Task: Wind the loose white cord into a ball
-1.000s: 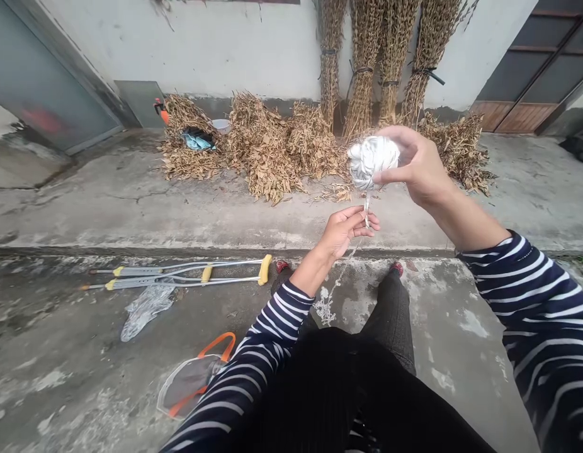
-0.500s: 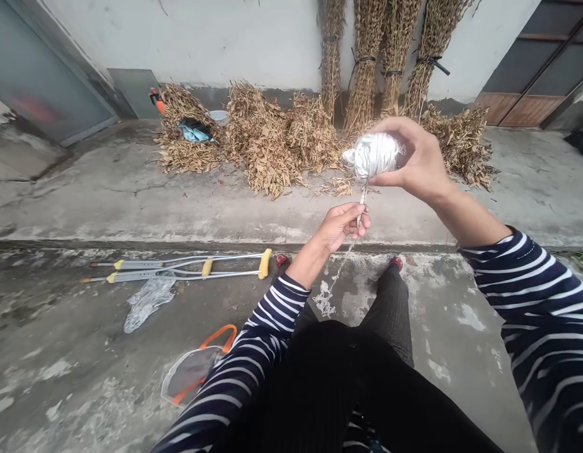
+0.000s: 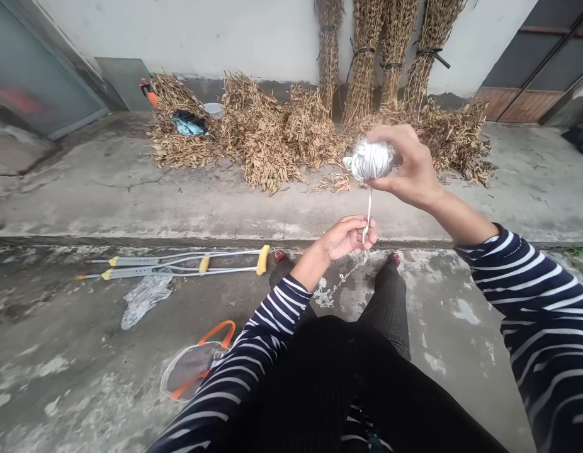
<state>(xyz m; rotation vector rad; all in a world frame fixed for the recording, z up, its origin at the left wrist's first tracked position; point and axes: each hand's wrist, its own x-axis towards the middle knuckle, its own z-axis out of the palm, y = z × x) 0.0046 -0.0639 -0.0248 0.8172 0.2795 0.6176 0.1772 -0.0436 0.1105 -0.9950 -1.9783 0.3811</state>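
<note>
My right hand [image 3: 409,167] grips a ball of white string [image 3: 371,160] from its right side, thumb below and fingers above. A strand of string [image 3: 369,204] runs straight down from the ball to my left hand [image 3: 348,236]. The thumb and fingers of my left hand are pinched round that strand. Below them a loose, kinked tail of string [image 3: 350,274] hangs down and to the left, ending in a small tangled heap [image 3: 323,294] on the ground between my legs.
Dry leaf piles [image 3: 267,135] and upright stalk bundles [image 3: 362,69] line the white wall. A raised concrete step [image 3: 178,214] crosses ahead. Crutches [image 3: 187,267], a clear plastic bag [image 3: 146,299] and a mesh bag with orange handles [image 3: 187,371] lie to my left.
My left hand has moved down, away from the ball, and the strand between the two hands is longer. My right hand still holds the ball, slightly lower.
</note>
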